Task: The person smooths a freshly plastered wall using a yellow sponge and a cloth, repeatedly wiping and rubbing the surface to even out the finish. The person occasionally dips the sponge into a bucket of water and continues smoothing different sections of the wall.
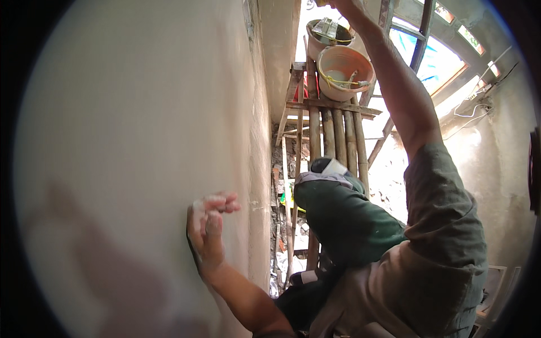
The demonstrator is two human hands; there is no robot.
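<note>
My left hand [211, 228] is beside the smooth plastered wall [146, 112], its edge seeming to rest on it. The fingers are loosely bent and apart, with pale smears on them, and I see nothing held. At the top edge, my right hand [345, 7] reaches far forward past the buckets. Its fingers are closed around something yellowish, cut off by the picture's edge, so I cannot make out what it is. Below that arm, a pale orange bucket [346, 53] with a yellow handle holds some whitish stuff and a tool partly in view.
Behind it stands a second bucket [313, 49] with a greyish thing on top. Both are on a scaffold of bamboo poles [338, 135] tied with wooden crosspieces, where my bent leg [349, 214] is. Rubble lies below. A ladder [422, 42] and loose wires [473, 112] are at the right.
</note>
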